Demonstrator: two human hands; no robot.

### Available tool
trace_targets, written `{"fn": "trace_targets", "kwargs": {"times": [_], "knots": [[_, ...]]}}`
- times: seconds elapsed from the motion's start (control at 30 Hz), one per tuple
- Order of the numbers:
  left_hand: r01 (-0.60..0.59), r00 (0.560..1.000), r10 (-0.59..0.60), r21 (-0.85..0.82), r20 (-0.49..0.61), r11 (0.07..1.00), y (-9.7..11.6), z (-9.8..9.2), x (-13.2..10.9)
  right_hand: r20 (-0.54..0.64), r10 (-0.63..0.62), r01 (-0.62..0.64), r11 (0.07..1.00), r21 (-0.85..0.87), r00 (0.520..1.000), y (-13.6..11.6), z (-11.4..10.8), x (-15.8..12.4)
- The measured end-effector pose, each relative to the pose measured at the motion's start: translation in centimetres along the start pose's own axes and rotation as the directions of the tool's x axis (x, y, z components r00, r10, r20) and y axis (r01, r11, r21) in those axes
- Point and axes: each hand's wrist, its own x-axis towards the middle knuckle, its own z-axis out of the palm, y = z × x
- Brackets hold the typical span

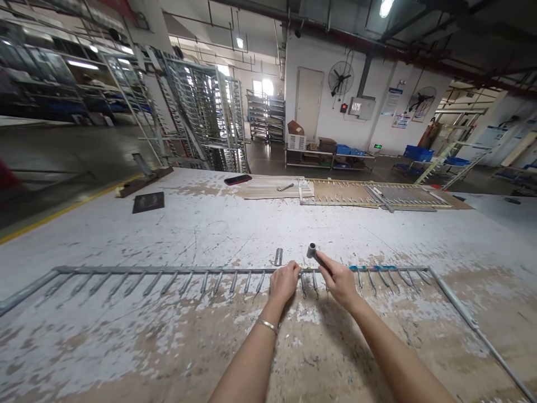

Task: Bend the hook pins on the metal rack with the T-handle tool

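Observation:
A long metal frame (126,270) lies across the worktable, with a row of springs (232,281) hanging from its far bar toward me. My left hand (285,282) is closed at the middle of that bar, fingertips pinched together; what is between them is hidden. In my right hand (342,282) I grip the handle of a hammer (311,250) with a short, hollow tube-like head, raised just beyond the bar. Beyond my left hand, a short metal tube (279,257) stands by the bar. Blue marks colour the bar to the right of my right hand.
The worn white table (201,229) also carries a dark plate (148,202), a phone (238,179), a wrench (285,187) and another frame (339,204) on boards at the back. Behind it stand tall metal racks (197,106) and a shelf (327,154) with bins.

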Motion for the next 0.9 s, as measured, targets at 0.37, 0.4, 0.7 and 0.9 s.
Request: {"fn": "trace_targets", "kwargs": {"times": [0.37,0.4,0.7,0.9], "knots": [[0.016,1.000,-0.016,-0.021,-0.006,1.000,0.01,-0.16,-0.04,-0.061,-0.035,0.040,0.996,0.078,0.998,0.11,0.18,-0.20],[0.026,1.000,-0.026,-0.026,-0.009,0.999,0.02,-0.16,-0.02,-0.066,-0.034,0.039,0.996,0.085,0.997,0.21,0.37,-0.33],[0.012,0.999,-0.012,0.010,-0.050,1.000,0.09,0.46,0.10,-0.125,-0.009,0.025,0.991,0.131,0.992,0.16,0.55,-0.42],[0.030,0.999,-0.030,0.004,-0.025,1.000,0.06,0.18,0.14,0.144,0.119,-0.113,0.992,-0.050,0.982,-0.06,0.08,-0.07]]}}
